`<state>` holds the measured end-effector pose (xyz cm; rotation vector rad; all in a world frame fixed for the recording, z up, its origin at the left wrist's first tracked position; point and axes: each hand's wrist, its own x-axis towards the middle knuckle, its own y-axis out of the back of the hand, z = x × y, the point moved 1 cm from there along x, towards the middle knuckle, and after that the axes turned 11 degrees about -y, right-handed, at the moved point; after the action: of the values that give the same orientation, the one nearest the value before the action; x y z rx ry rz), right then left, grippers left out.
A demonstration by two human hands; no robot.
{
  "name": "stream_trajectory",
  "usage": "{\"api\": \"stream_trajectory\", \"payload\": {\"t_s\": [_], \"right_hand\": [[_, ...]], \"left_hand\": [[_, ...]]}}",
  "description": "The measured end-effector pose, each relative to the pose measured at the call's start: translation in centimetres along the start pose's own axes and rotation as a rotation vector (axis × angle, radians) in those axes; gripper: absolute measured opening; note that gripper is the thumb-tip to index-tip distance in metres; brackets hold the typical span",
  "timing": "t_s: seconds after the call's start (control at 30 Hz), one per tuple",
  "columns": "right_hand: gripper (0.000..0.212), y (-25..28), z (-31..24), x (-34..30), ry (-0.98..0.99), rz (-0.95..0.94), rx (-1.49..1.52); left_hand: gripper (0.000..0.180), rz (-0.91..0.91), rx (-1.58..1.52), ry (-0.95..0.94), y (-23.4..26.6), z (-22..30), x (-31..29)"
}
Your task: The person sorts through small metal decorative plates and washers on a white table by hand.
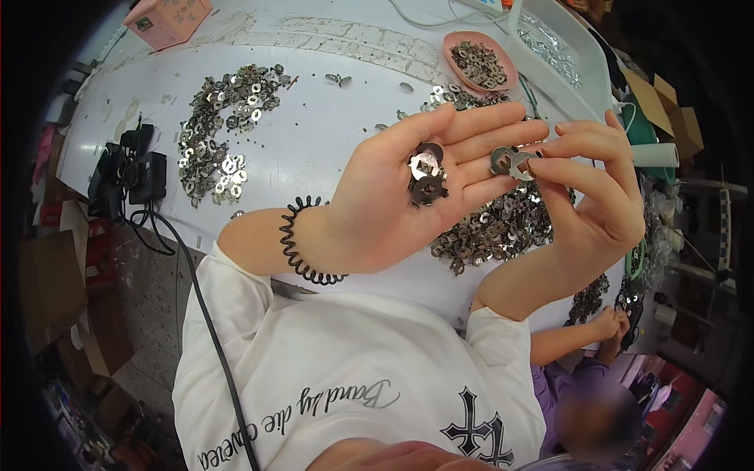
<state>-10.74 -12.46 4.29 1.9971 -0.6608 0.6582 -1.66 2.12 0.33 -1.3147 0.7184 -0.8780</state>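
My left hand (pixel 385 196) lies palm up over the table with its fingers stretched flat. Several small metal washers with cut-out middles (pixel 426 177) rest on its palm, some shiny, some dark. Thumb and fingers of my right hand (pixel 593 177) are pinched on a shiny metal washer (pixel 521 166) above the left fingers. Another washer (pixel 503 159) lies against it, partly overlapped; whether it is also gripped I cannot tell. Beneath and beyond both hands spreads a large pile of similar washers (pixel 495 235), partly hidden by them.
A curved heap of washers (pixel 228 118) covers the table's left part. At the back stand a pink dish (pixel 452 49) of small metal parts, a pale bin (pixel 601 74) and a pink box (pixel 167 22). A black cable (pixel 196 290) runs past my left arm. A co-worker's hands (pixel 611 322) are at right.
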Motion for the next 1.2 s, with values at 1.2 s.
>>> {"api": "stream_trajectory", "payload": {"t_s": [1.2], "right_hand": [[0.023, 2.8, 2.0, -0.3, -0.15, 0.091, -0.204]], "left_hand": [[0.051, -0.029, -0.019, 0.013, -0.2, 0.1, -0.1]]}}
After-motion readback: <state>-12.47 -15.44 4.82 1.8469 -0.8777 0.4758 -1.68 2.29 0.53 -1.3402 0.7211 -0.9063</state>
